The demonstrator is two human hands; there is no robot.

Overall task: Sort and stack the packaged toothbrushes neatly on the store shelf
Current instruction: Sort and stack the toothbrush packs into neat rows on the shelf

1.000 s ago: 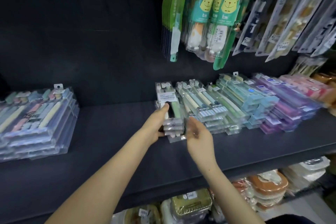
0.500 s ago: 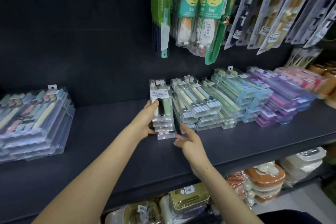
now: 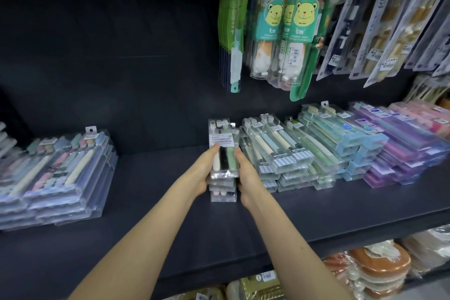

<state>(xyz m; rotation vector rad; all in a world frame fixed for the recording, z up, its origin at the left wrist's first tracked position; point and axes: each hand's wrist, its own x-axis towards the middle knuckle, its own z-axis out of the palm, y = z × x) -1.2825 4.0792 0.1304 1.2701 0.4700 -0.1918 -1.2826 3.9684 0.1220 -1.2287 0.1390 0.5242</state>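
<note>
Because the stack of soft toothbrush packs (image 3: 222, 143) lies midway along the shelf (image 3: 160, 204), long axis running from front edge to back, the hands flank it evenly: the left hand (image 3: 203, 176) clasps its left side, the right hand (image 3: 247, 178) its right, neither nearer. Their far fingers are hidden, and I cannot tell whether the stack touches the neighbouring pile (image 3: 277, 153).

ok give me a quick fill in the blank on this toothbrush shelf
The left hand and right hand grip the narrow stack of clear plastic boxes, whose white top label reads SOFT ____.
The purple stack of boxes lies to the ____ of the light blue stack of boxes.
The teal bear-face toothbrush packs hang ____ the dark shelf.
Missing words: toothbrush; right; above.
</note>
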